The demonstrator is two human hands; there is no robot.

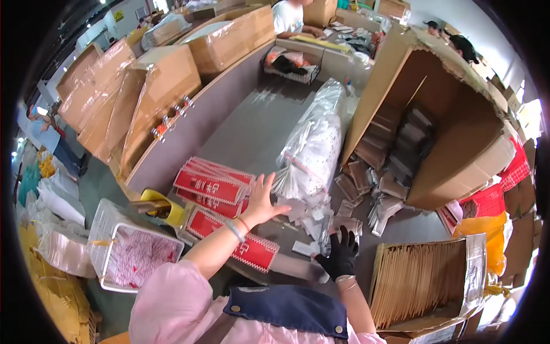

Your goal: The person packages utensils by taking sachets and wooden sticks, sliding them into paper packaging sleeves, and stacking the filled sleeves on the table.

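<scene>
My left hand (260, 202), bare with a bracelet at the wrist, is spread wide over the grey table. Beside it lie stacks of red printed packets with zigzag edges (215, 182), and more red packets (258, 253) lie under my forearm. My right hand (342, 253), in a black glove, has its fingers apart at the edge of a loose pile of small flat clear packets (312, 221). Whether it touches them I cannot tell. Just beyond both hands, a large clear plastic bag of white pieces (315, 146) lies on its side.
A tipped carton (458, 166) at right spills dark flat packets (415, 135). Thin wooden sticks (421, 281) fill a box at front right. At left are a white basket (103, 252) and yellow container (172, 213). A wire basket (292, 69) and a person (288, 20) are at the far end.
</scene>
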